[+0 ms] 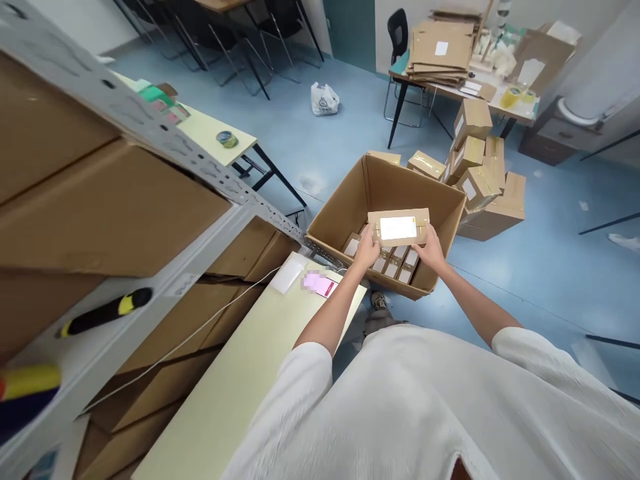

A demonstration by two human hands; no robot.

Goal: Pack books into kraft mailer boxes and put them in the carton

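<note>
A small cardboard box (375, 217) with a white label on its upper face is held level between both hands. My left hand (367, 248) grips its left end and my right hand (432, 249) its right end, fingers partly hidden by the box. Below it stands a large open cardboard carton (335, 207). Several smaller labelled boxes (393, 268) sit in rows on the carton's bottom, partly covered by the held box and my hands.
A pale table (240, 373) with a pink-and-white card (326, 287) lies at left, beside a metal shelf (200, 180) holding cartons and a utility knife (105, 312). Taped boxes (480, 190) are piled beyond the carton. A white bag (324, 100) rests on the floor.
</note>
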